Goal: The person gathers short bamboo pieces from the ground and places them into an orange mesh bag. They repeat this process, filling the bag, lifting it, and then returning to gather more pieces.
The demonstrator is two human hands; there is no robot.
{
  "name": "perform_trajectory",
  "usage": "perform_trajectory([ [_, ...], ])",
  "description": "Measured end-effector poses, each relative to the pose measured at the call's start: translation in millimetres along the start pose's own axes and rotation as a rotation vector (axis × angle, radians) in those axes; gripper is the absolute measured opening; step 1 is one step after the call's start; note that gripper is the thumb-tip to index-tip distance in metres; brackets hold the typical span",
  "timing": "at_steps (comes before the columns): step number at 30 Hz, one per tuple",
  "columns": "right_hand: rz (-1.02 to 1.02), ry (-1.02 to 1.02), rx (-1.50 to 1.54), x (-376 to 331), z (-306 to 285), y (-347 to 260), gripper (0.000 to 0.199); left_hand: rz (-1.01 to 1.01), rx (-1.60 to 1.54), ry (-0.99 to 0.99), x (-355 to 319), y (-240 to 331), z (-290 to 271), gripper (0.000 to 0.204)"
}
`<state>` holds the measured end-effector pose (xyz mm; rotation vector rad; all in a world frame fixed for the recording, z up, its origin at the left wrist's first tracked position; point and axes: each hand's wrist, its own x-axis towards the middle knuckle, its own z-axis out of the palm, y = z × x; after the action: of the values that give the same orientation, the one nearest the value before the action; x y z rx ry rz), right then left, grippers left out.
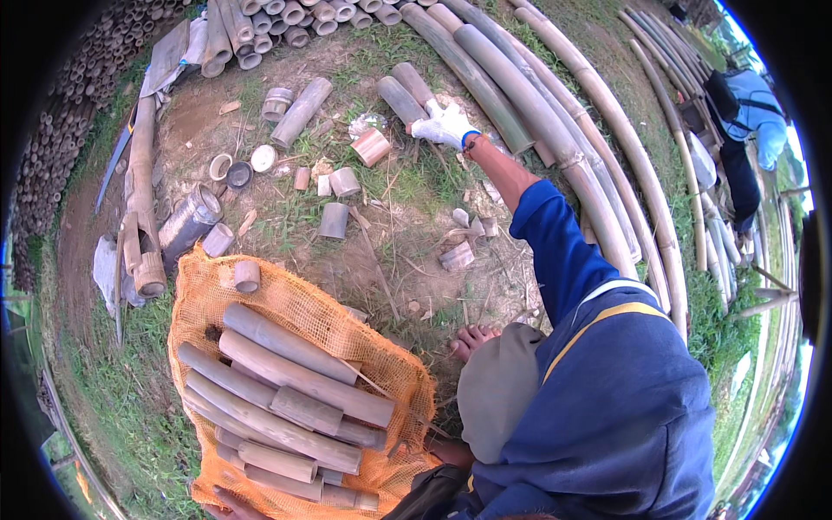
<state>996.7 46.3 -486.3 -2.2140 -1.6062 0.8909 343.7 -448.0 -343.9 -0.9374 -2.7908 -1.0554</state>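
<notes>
My right hand (pixel 445 126), in a white glove, is stretched far out over the ground. It lies against the near end of a short bamboo section (pixel 413 84), with a second short section (pixel 399 99) just to its left. Whether the fingers close round the piece is unclear. Only the fingers of my left hand (pixel 229 504) show at the bottom edge, gripping the rim of an orange mesh sack (pixel 201 305). The sack lies open on the grass with several cut bamboo sections (pixel 286 381) stacked lengthwise on it.
Long bamboo poles (pixel 555 130) run diagonally to the right of my gloved hand. Short offcuts and rings (pixel 334 221) litter the dirt. Stacked bamboo ends (pixel 286 17) lie at the top, a saw (pixel 115 156) at the left. My bare foot (pixel 472 340) is near the sack. Another person (pixel 747 113) stands far right.
</notes>
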Motion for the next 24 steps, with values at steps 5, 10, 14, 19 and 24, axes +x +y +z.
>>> perform_trajectory([
  [5, -0.421, -0.306, 0.416, -119.6, 44.1, -42.7, 0.106, 0.02, 0.02, 0.046, -8.1, 8.7, -11.9, 0.069],
  [10, -0.71, -0.861, 0.529, -247.9, 99.5, -130.2, 0.096, -0.057, -0.123, 0.076, 10.2, -29.3, -4.8, 0.066],
  [14, -0.743, -1.239, 0.493, -335.0, 129.0, -200.6, 0.093, -0.015, -0.164, 0.048, -4.2, -3.2, -10.2, 0.069],
  [19, -1.339, -0.985, 0.347, -403.4, 209.9, -199.5, 0.083, -0.03, -0.287, -0.014, -24.2, 22.9, -9.2, 0.078],
  [24, -1.115, -0.702, 0.513, -349.8, 185.6, -157.9, 0.053, -0.131, -0.036, 0.044, -19.2, -2.6, -13.1, 0.092],
])
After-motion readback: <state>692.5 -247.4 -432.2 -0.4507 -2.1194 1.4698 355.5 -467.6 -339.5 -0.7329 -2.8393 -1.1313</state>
